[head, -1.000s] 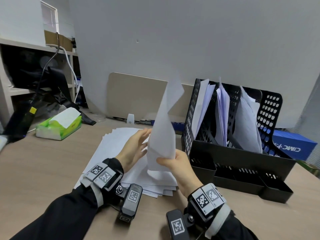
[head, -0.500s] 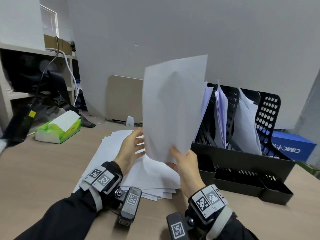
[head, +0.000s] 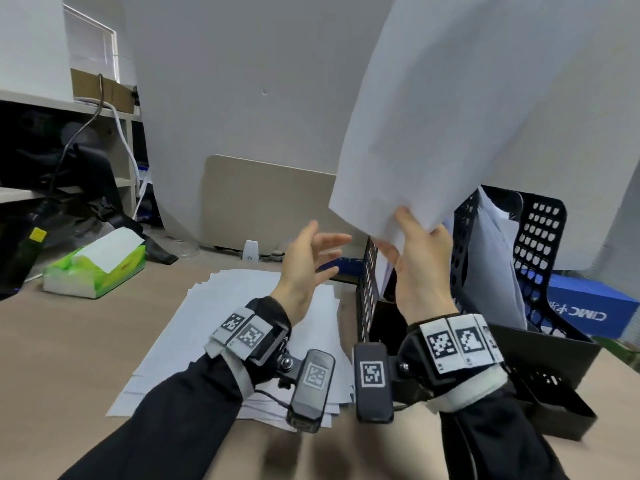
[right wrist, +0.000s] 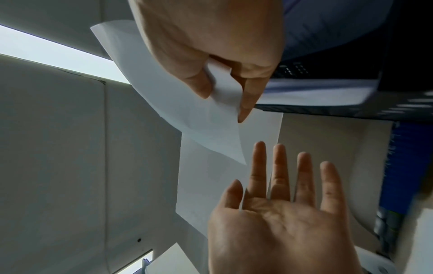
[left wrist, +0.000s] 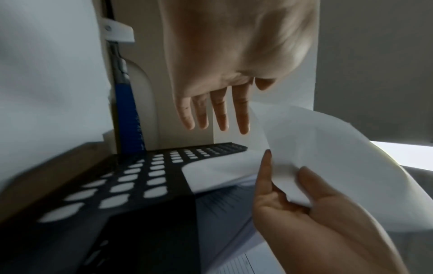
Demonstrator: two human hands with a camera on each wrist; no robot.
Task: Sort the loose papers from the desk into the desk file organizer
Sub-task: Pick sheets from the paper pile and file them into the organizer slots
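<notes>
The sheet (head: 485,109) has gone up fast: a second ago it stood folded and low beside the pile, and now it billows high above the file organizer (head: 540,271) at the right of the table (head: 69,341). The right hand (head: 420,265) pinches its lower corner between thumb and fingers, right over the organizer's left end. The left hand (head: 308,261) has lifted off the stack of loose papers (head: 242,323) and hovers with fingers spread and straight, holding nothing, just short of the sheet. I'd judge the sheet is about to be lowered into a slot, with the free hand ready to steady it. Plenty of papers remain on the table.
</notes>
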